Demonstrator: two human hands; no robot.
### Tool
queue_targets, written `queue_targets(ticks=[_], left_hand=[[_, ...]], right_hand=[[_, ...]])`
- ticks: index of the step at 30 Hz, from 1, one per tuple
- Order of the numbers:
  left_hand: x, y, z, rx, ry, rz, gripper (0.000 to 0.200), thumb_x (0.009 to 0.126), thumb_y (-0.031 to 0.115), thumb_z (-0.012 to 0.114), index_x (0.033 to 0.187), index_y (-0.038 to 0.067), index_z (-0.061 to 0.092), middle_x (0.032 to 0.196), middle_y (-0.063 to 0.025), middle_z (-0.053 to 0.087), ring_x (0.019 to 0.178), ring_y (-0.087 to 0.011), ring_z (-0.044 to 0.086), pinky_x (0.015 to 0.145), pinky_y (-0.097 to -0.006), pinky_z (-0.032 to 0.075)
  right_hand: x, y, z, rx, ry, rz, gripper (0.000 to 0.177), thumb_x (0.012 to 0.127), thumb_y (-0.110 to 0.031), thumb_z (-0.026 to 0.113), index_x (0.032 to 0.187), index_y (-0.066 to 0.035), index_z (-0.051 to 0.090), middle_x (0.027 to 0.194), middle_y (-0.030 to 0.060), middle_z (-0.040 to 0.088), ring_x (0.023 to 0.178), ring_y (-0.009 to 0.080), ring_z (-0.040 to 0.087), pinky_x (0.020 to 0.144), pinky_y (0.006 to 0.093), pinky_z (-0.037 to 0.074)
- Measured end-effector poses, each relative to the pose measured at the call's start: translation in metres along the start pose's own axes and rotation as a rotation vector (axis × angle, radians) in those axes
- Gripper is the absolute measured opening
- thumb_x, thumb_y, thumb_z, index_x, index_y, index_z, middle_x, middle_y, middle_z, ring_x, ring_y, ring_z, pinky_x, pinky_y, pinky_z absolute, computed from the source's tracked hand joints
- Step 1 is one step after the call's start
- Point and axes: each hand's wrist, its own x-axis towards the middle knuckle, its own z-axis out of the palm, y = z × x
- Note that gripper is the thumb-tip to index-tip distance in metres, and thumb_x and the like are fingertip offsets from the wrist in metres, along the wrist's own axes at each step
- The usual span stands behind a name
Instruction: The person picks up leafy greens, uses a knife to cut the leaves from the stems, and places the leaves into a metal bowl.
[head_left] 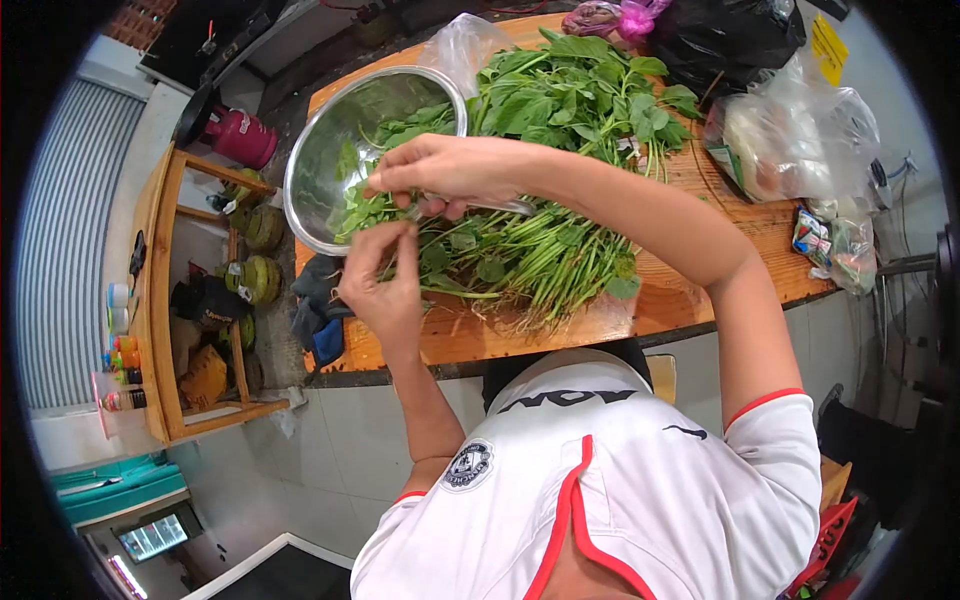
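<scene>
My right hand (440,168) is closed above the near side of a steel bowl (292,190). Out of its grip, to the right, sticks a slim silvery knife (505,206), mostly hidden by the fingers. Close below it my left hand (385,285) pinches a leafy green stem (375,212), its fingertips almost meeting those of the right. Loose green leaves (415,125) lie inside the bowl. Beside the hands, a pile of long-stemmed greens (560,260) rests on the wooden table, roots toward me. A larger heap of leafy greens (570,95) spreads behind it.
The wooden table (675,295) carries a clear plastic bag (465,45) behind the bowl. At the right are a black bag (730,45), a clear bag of produce (785,140) and small packets (812,240). A dark cloth (318,300) hangs at the left edge, near a wooden shelf (165,300).
</scene>
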Motion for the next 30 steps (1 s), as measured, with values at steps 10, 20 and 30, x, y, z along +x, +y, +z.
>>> queue_targets(ticks=[10,20,30], left_hand=[[-0.025,-0.011,0.003,0.469,-0.246,0.25,0.021,0.07,-0.003,0.07,0.09,0.006,0.07,0.088,-0.0043,0.064,0.079,-0.0228,0.062,0.068,-0.0333,0.05],[-0.02,0.03,0.037,0.237,-0.353,0.18,0.011,0.077,0.007,0.07,0.088,0.007,0.07,0.086,-0.0065,0.064,0.075,-0.0246,0.064,0.065,-0.0333,0.05],[-0.013,0.046,0.082,0.314,-0.697,0.114,0.009,0.076,0.014,0.072,0.083,0.008,0.07,0.079,-0.0041,0.065,0.07,-0.0206,0.065,0.061,-0.032,0.049]], right_hand=[[0.023,-0.014,-0.035,-0.769,0.171,-0.203,0.04,0.078,-0.037,0.068,0.081,0.003,0.064,0.052,0.0075,0.05,0.058,0.0198,0.057,0.055,0.0332,0.047],[-0.059,-0.027,-0.059,-0.697,0.509,-0.495,0.037,0.083,-0.023,0.067,0.11,0.0,0.059,0.077,0.0052,0.061,0.071,0.0103,0.057,0.065,0.0279,0.046],[-0.137,-0.02,-0.097,-0.312,0.603,-0.718,0.037,0.091,-0.031,0.06,0.112,0.0,0.058,0.08,0.0014,0.061,0.067,0.0036,0.052,0.056,0.0179,0.04]])
